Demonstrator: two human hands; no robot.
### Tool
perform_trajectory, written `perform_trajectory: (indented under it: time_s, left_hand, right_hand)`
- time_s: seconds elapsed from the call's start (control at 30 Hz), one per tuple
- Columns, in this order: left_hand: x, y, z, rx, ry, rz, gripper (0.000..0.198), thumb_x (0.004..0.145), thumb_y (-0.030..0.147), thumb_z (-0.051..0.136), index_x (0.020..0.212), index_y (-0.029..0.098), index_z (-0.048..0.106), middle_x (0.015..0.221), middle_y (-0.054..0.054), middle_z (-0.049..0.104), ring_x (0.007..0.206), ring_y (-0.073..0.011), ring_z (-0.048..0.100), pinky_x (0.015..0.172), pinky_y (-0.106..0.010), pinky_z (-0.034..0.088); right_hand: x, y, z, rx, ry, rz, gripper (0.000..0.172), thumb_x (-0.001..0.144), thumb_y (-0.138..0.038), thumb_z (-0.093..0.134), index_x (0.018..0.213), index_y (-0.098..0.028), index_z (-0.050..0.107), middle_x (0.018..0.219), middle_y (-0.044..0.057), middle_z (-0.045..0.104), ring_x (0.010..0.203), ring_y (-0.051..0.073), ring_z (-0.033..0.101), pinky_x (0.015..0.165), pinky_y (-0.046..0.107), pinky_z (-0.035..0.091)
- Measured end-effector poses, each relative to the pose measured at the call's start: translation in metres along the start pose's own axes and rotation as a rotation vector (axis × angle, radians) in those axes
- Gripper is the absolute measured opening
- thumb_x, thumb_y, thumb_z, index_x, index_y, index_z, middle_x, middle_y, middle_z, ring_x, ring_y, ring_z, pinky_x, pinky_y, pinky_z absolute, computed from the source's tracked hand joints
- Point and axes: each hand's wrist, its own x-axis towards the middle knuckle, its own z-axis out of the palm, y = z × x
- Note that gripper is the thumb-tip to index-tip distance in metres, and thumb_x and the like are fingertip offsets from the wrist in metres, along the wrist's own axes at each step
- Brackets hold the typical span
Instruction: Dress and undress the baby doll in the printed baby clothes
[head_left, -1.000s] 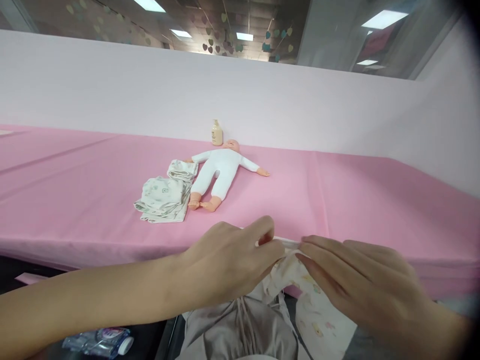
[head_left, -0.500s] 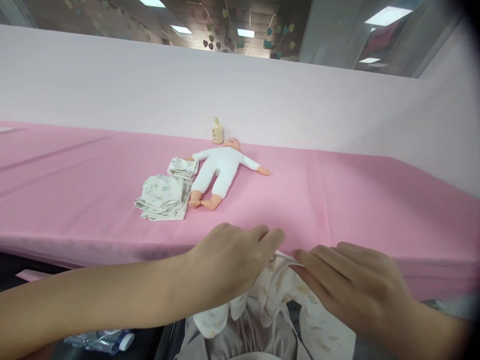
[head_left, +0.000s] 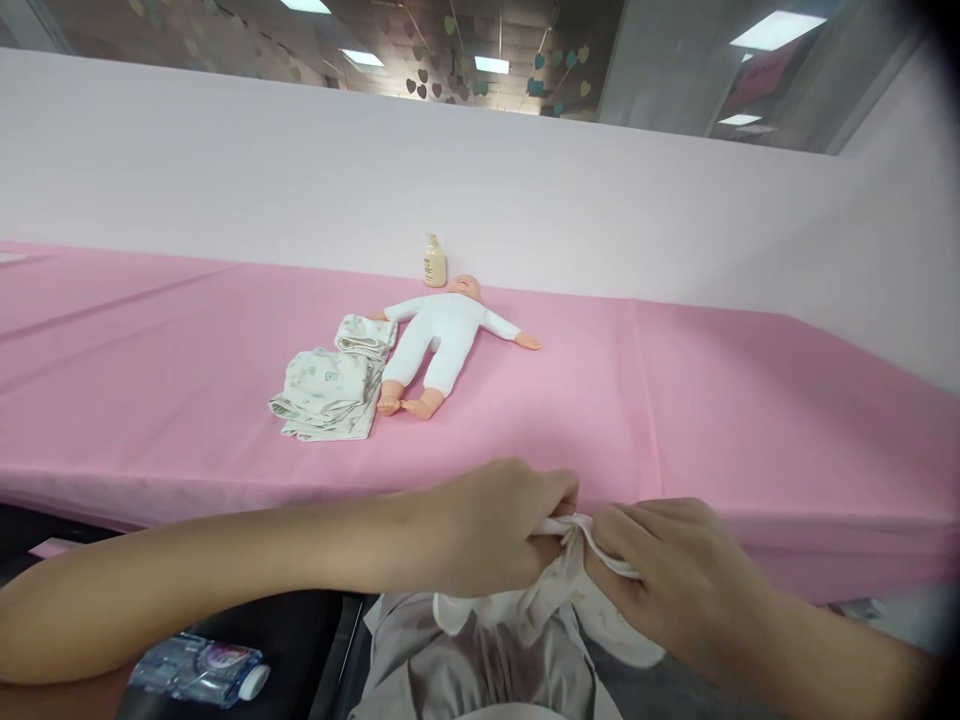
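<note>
Close to my body, below the table's front edge, my left hand [head_left: 499,525] and my right hand [head_left: 671,560] are both closed on a white patterned cloth garment [head_left: 551,595]. A narrow white edge of it is bunched between the two fists, and the rest hangs down over my lap. Its full shape is hidden by the hands. Beyond them, a baby doll [head_left: 442,335] in a white suit lies on its back on the pink table cover [head_left: 562,420]. Folded patterned cloths [head_left: 330,390] lie beside the doll's legs.
A pump bottle [head_left: 434,262] stands behind the doll's head, near the white wall [head_left: 300,180]. Lower left, a clear plastic bottle [head_left: 199,670] lies on a black surface [head_left: 292,650]. The table's front edge runs just beyond my hands.
Both hands have moved slightly down, and the fingers are curled tighter around the garment. The cloth is gathered more narrowly between them. The doll, cloths and pump bottle have stayed put.
</note>
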Motion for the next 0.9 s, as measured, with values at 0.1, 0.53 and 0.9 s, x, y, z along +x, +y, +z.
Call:
perform_trajectory:
  time_s: [0.1,0.53,0.9]
  left_hand:
    - [0.013,-0.009,0.006,-0.299,-0.024,-0.063,0.006,0.078,0.018,0.048,0.082,0.020,0.045,0.070,0.005,0.053,0.058,-0.0097,0.048,0.047,-0.019,0.035]
    - [0.044,-0.034,0.044,-0.875,0.072,-0.091,0.028,0.066,0.006,0.048,0.092,0.016,0.052,0.083,0.000,0.054,0.074,-0.0114,0.053,0.063,-0.024,0.045]
    - [0.018,-0.012,0.040,-1.356,0.147,-0.424,0.056,0.072,-0.001,0.044,0.124,0.018,0.040,0.110,-0.008,0.062,0.099,-0.0145,0.063,0.096,-0.034,0.049]
  right_hand:
    - [0.001,0.004,0.012,0.058,0.053,0.064,0.024,0.084,-0.007,0.044,0.067,-0.021,0.036,0.046,-0.009,0.038,0.038,0.007,0.032,0.043,0.026,0.021]
    - [0.008,0.032,0.043,0.255,-0.187,0.354,0.018,0.087,-0.011,0.044,0.097,-0.019,0.057,0.083,0.001,0.067,0.066,0.013,0.062,0.054,0.022,0.040]
    - [0.007,0.027,0.033,0.419,-0.225,0.260,0.026,0.087,-0.020,0.057,0.113,-0.022,0.062,0.102,0.003,0.071,0.088,0.017,0.066,0.074,0.029,0.053]
